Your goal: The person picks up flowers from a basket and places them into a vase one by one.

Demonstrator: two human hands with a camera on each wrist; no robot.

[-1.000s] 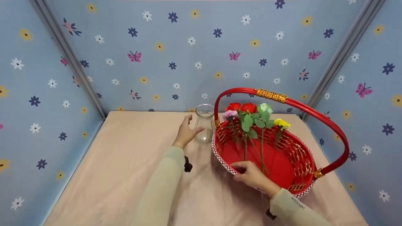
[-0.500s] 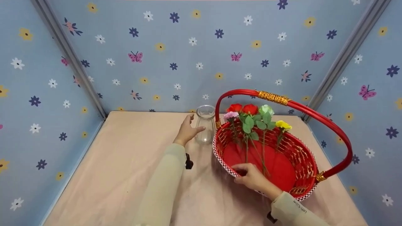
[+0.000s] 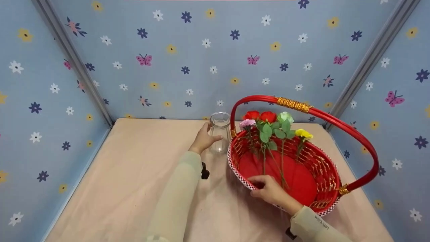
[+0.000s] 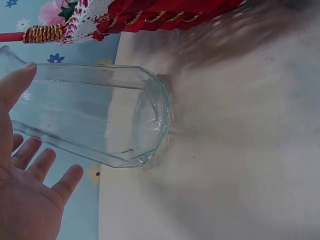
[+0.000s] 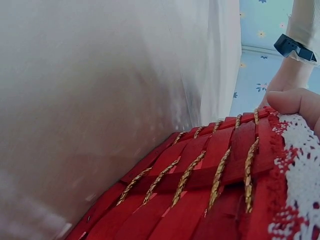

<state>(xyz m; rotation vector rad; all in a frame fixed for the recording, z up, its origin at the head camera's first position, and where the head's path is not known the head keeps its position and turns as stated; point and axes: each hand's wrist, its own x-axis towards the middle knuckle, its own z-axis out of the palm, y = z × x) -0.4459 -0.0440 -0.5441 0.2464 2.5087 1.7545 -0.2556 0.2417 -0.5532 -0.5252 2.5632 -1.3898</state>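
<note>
A clear glass vase (image 3: 220,134) stands upright at the back of the table, just left of the red basket (image 3: 231,164). My left hand (image 3: 203,138) is at the vase's left side. The left wrist view has its thumb (image 4: 20,82) in front of the glass and its fingers (image 4: 42,165) spread on the far side; firm contact cannot be told. With my right hand (image 3: 271,192) I grip the basket's near rim, thumb outside and fingers inside. Inside lean two red roses (image 3: 268,117), a pale green flower (image 3: 285,117), a pink flower (image 3: 247,123) and a yellow flower (image 3: 303,133).
The basket's tall red handle (image 3: 356,134) arches over it toward the right. A pale cloth (image 3: 141,181) covers the table. A blue flower-patterned panel (image 3: 201,60) rises right behind the vase, and similar panels stand on both sides.
My left hand has moved slightly right, its thumb and fingers now closer around the vase. The right hand stays on the basket rim. The view has shifted a little.
</note>
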